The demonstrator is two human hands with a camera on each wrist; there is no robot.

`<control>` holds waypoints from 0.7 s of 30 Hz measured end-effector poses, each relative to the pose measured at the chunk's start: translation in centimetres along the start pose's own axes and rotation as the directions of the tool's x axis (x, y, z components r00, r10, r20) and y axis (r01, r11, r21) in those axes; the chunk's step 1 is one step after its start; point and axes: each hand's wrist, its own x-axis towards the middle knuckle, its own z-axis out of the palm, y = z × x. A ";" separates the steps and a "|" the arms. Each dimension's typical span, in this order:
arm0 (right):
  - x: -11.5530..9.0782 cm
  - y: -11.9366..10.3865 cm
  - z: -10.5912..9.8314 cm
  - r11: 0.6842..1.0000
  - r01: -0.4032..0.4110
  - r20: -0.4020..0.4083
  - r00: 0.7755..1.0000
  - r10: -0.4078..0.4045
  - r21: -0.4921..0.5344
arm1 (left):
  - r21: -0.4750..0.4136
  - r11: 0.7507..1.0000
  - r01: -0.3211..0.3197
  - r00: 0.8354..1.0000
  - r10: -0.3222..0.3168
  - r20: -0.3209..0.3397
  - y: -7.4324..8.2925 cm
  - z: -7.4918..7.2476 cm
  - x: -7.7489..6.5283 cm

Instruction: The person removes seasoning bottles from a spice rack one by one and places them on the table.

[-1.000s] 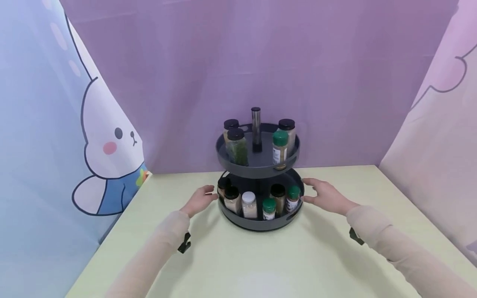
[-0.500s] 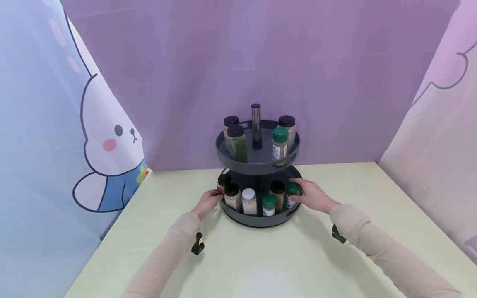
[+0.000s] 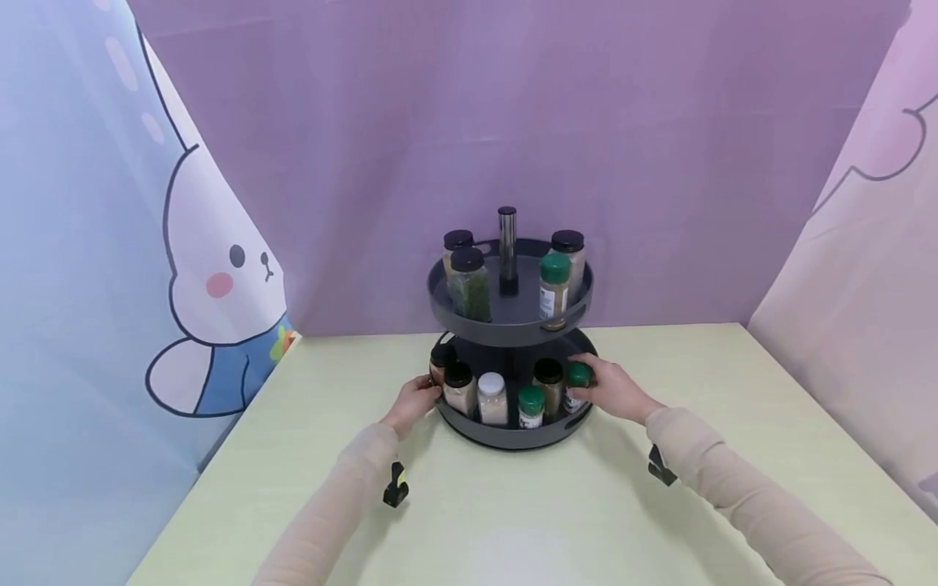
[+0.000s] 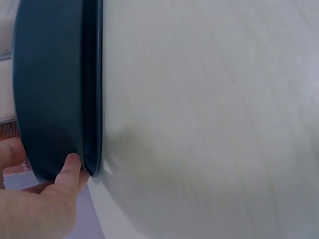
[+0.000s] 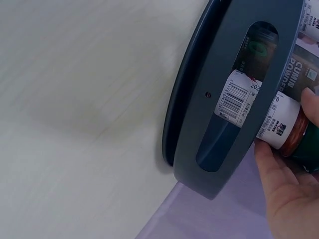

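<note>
A dark grey two-tier turntable rack [image 3: 513, 439] full of spice jars stands on the table. My left hand [image 3: 413, 404] holds the left edge of its lower tier; in the left wrist view, fingers [image 4: 69, 172] press against the tray's outer wall [image 4: 50, 89]. At the right of that tier my right hand [image 3: 617, 391] grips a green-capped spice jar [image 3: 578, 374] by its upper part. The right wrist view shows this jar's white label [image 5: 279, 119] behind the slotted rim, with thumb and fingers round the neck and cap. The jar still stands inside the tray.
Beside the gripped jar stand a black-capped jar [image 3: 548, 387], a smaller green-capped jar [image 3: 531, 405] and a white-capped jar [image 3: 493, 399]. The upper tier [image 3: 509, 332] overhangs them, carrying several jars round a metal post [image 3: 507, 244]. A purple curtain [image 3: 366, 163] hangs behind.
Both hands have moved inward to the rack. The left has taken hold of the lower tier's edge, and the right has closed round the green-capped spice jar. The jars appear unmoved.
</note>
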 end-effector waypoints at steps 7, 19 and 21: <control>0.1 0.0 -0.1 1.000 0.000 -0.008 1.000 -0.001 -0.012 | -0.061 0.998 -0.017 0.999 0.015 -0.029 -0.1 0.2 0.0; 0.1 0.0 -0.5 0.999 0.003 -0.025 1.000 -0.004 -0.041 | -0.058 0.998 -0.017 0.999 0.015 -0.029 -0.4 0.2 0.1; 0.0 -0.2 -0.6 0.999 0.006 -0.025 1.000 -0.007 -0.045 | -0.058 0.998 -0.015 1.000 0.013 -0.029 -0.5 0.2 0.2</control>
